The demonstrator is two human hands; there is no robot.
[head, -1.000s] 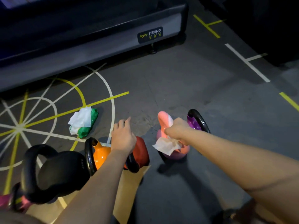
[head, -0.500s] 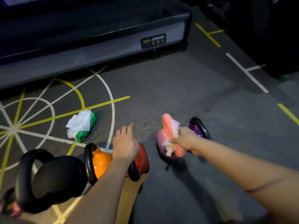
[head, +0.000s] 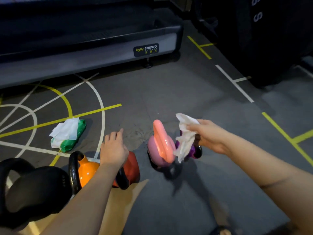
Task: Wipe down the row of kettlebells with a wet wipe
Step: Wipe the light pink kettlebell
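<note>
— Right hand has come off the pink bell. Half a second ago it pressed the wipe to that handle; now it holds it up just to the right of it.
— How does it hold it?
— Thumb and fingers pinch the crumpled wipe near its top. The rest hangs loose in front of the purple bell, which is mostly hidden behind it.
— And the left hand?
— Fingers relaxed and spread, gripping nothing, palm down over the red bell. Whether it touches, I cannot tell.
— The row?
— From the left: black bell, orange bell, red, pink, purple, all on the floor. A green wipe pack lies beyond the orange one, near a treadmill.
</note>
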